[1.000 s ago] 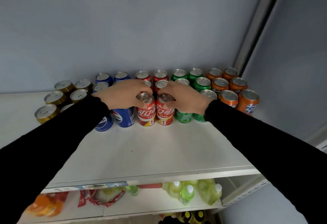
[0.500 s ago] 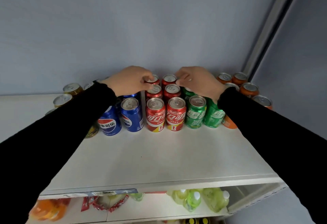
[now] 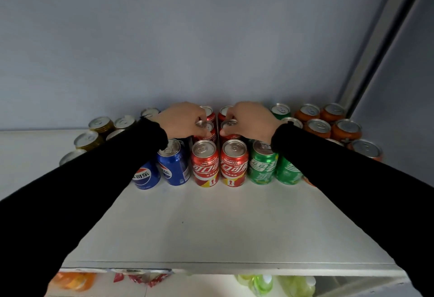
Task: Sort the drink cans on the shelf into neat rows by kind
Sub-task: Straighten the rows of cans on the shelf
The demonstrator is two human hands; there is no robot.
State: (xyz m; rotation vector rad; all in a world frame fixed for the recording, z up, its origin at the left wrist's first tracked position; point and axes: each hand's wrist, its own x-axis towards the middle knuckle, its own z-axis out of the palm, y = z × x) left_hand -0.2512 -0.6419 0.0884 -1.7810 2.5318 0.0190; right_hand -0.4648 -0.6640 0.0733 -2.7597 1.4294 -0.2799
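Drink cans stand in rows by colour at the back of a white shelf (image 3: pixel 211 226): gold cans (image 3: pixel 89 140) at left, then blue cans (image 3: pixel 173 165), red cans (image 3: pixel 205 162), green cans (image 3: pixel 263 162) and orange cans (image 3: pixel 345 130) at right. My left hand (image 3: pixel 180 120) grips the top of the second red can (image 3: pixel 206 127) in the left red row. My right hand (image 3: pixel 251 119) grips the top of the second red can (image 3: pixel 231 127) in the right red row. Both front red cans stand free before my hands.
The grey back wall rises right behind the cans, and a grey upright post (image 3: pixel 375 45) borders the shelf at right. Under the shelf lip lie green bottles (image 3: pixel 265 283) and orange and red packets (image 3: pixel 75 281). The shelf's front half is bare white surface.
My hands left the front pair of red cans and reached further back; they now hold the second pair of red cans. The camera has moved closer and lower.
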